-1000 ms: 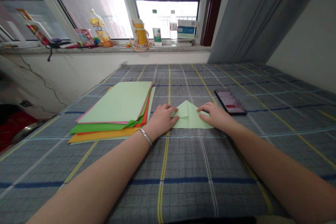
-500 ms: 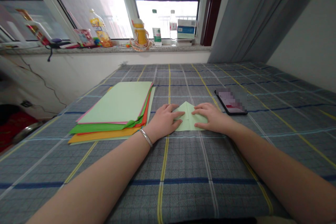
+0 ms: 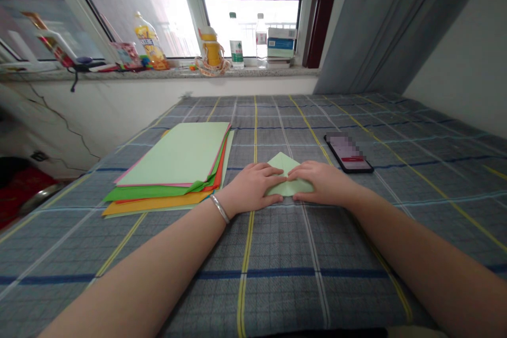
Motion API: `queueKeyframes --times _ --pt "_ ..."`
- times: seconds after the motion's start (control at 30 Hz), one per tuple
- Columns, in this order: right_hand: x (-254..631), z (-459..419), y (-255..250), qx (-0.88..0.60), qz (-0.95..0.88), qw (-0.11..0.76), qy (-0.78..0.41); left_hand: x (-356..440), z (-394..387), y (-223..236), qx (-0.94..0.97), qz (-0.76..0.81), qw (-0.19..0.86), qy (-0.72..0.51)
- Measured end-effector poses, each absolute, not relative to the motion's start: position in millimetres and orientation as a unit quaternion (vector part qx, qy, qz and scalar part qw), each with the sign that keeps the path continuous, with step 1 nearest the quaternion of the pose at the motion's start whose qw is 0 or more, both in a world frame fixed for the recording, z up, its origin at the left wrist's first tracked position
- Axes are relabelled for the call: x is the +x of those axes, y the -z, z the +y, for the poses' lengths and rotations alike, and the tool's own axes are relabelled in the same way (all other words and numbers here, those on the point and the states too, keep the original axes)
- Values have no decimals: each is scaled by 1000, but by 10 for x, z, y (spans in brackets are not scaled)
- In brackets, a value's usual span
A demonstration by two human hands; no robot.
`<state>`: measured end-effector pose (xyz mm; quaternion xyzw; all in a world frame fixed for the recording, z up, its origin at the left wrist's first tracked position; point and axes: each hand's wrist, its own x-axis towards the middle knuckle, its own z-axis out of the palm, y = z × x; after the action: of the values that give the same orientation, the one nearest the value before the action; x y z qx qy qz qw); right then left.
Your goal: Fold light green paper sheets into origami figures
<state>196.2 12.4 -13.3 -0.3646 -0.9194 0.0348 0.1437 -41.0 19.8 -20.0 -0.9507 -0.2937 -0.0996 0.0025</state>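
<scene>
your left hand and right hand touch the folded paper, thumbs spread from fingers (pinching: cannot tell); uneven pressure could skew it.

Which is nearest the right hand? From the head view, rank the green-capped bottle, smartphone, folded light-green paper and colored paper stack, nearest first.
From the right hand:
1. Folded light-green paper: in contact, to its left.
2. Smartphone: ahead and right, on the plaid cloth.
3. Colored paper stack: left, beyond the left hand.
4. Green-capped bottle: farthest, on the windowsill.
</scene>
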Motion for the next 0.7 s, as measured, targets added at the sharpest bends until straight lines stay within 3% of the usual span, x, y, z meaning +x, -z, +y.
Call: queueKeyframes --times 0.3,0.7 --pt "1965 97 103 -370 -921 124 -21 -380 173 183 -946 -302 2 115" --pt "1858 92 103 -545 -825 88 125 -317 206 172 -880 -455 52 124"
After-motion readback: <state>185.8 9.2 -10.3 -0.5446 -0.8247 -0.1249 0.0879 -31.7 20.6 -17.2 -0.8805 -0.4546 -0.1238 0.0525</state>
